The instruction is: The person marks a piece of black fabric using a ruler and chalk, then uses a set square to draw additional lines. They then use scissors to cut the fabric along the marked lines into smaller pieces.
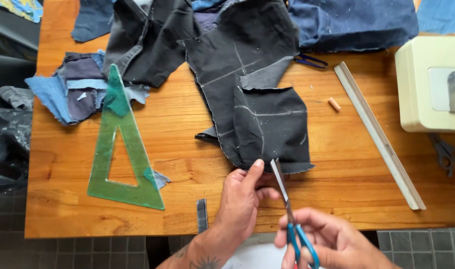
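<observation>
A piece of dark grey denim (257, 94) with white chalk lines lies spread on the wooden table (337, 149). My left hand (240, 199) pinches its near frayed edge between thumb and fingers. My right hand (327, 241) holds blue-handled scissors (287, 209), fingers through the loops. The blades point away from me and their tips meet the cloth's near edge, just right of my left thumb.
A green see-through set square (120, 149) lies at the left, next to a pile of blue fabric scraps (73, 89). A long pale ruler (379, 134), a small chalk stub (334, 104), a cream sewing machine (432, 84), and grey shears (444, 152) are at right. Blue denim (352, 22) lies at the back.
</observation>
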